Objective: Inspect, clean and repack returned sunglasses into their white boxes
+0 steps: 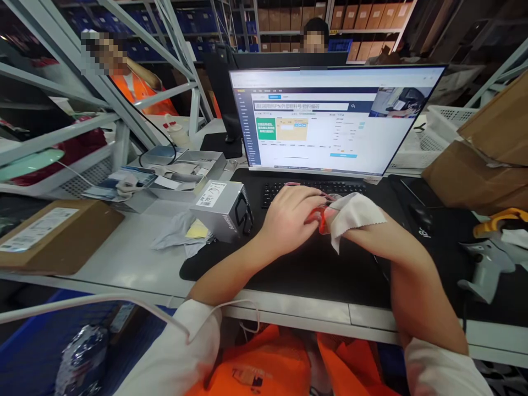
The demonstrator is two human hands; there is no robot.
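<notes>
Both hands are close together over the black desk mat, in front of the keyboard (270, 192). My left hand (291, 217) has its fingers bent round a small red item (319, 219). On the other side of that item, my right hand (348, 220) is closed, with a light grey cloth (355, 213) draped over its fingers. The cloth hides most of the right fingers. A silver box (225, 212) with a white label and a dark printed picture stands left of my left hand. Behind the hands a monitor (305, 151) is lit.
A brown carton (53, 234) lies at the left and an open grey box (185, 170) behind the silver one. On the right are a mouse (421, 216), a scanner (487, 267), yellow tape dispenser (497, 221) and brown packages (466, 176). Two people are beyond the desk.
</notes>
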